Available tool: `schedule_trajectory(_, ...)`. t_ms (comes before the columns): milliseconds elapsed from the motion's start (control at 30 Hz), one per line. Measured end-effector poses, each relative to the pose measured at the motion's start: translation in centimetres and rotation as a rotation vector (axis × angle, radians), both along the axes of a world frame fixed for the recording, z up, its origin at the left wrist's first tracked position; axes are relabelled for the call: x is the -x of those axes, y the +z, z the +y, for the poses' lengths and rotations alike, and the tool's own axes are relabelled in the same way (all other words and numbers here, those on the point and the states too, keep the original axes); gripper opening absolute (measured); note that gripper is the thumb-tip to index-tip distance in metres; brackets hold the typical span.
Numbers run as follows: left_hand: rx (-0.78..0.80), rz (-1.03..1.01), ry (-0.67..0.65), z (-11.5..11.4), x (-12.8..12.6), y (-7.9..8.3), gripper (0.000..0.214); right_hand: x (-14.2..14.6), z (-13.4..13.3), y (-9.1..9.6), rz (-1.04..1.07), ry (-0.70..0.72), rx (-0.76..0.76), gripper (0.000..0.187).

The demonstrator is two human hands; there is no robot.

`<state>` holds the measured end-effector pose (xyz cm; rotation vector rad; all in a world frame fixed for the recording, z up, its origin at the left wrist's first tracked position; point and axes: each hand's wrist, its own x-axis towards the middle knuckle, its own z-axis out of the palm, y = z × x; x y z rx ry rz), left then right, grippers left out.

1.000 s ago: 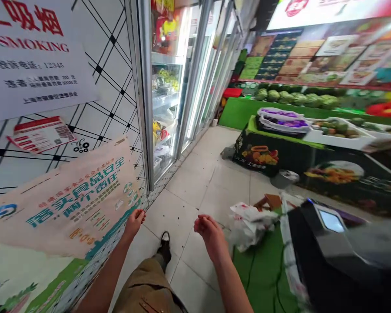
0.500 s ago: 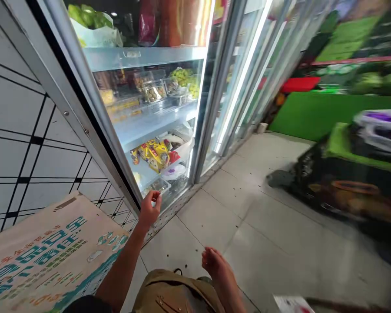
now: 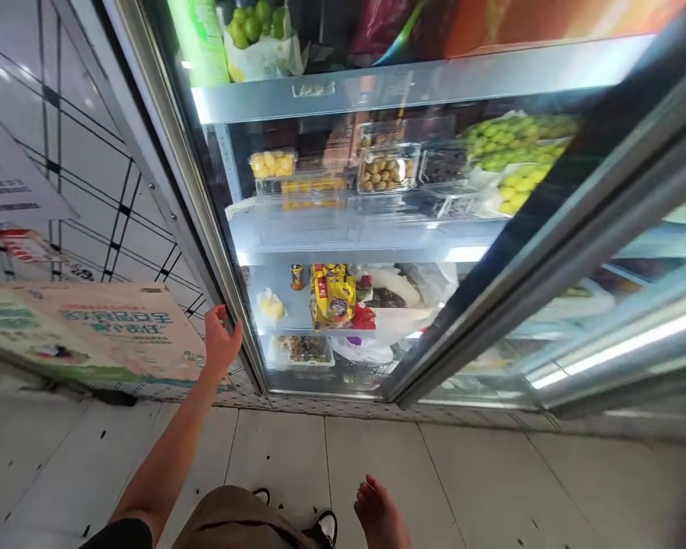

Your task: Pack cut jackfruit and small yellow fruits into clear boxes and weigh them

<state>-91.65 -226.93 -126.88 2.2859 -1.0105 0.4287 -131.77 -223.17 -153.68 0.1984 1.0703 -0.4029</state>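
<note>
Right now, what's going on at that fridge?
A person stands facing a glass-fronted display fridge. Their left hand is up at the metal frame on its left edge, fingers spread and apparently touching it. Their right hand hangs low at the picture's edge, with nothing visible in it. Inside, yellow packets and green grapes sit on the shelves.

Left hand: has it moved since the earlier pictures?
Yes. The left hand has gone forward from beside the poster to the edge of the fridge door frame.
</note>
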Motion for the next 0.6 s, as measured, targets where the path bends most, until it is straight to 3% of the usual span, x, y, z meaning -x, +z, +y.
schedule_trajectory(133,0.006,-0.019,0.068,-2.2,-0.2,0.1,0.051,-0.1,-4.6,-3.2,-0.002,0.015,0.130,0.053)
schedule_trajectory(200,-0.010,-0.039,0.114,-3.5,-0.5,0.6,0.050,-0.9,-5.7,-3.3,0.018,0.002,0.168,0.054)
schedule_trajectory(267,-0.027,-0.049,0.169,-4.8,-0.6,1.3,0.052,-2.1,-6.2,-1.9,0.010,0.032,0.202,0.057)
schedule_trajectory(333,-0.028,-0.037,0.211,-5.9,-0.6,1.8,0.055,-3.7,-6.3,0.9,-0.004,0.091,0.257,0.062)
schedule_trajectory(433,-0.011,0.015,0.224,-6.8,-0.4,2.2,0.056,-6.9,-6.2,6.7,-0.008,0.161,0.412,0.070)
schedule_trajectory(600,0.008,0.118,0.140,-5.0,0.6,2.2,0.047,-11.4,-5.3,16.8,-0.029,0.171,0.895,0.059)
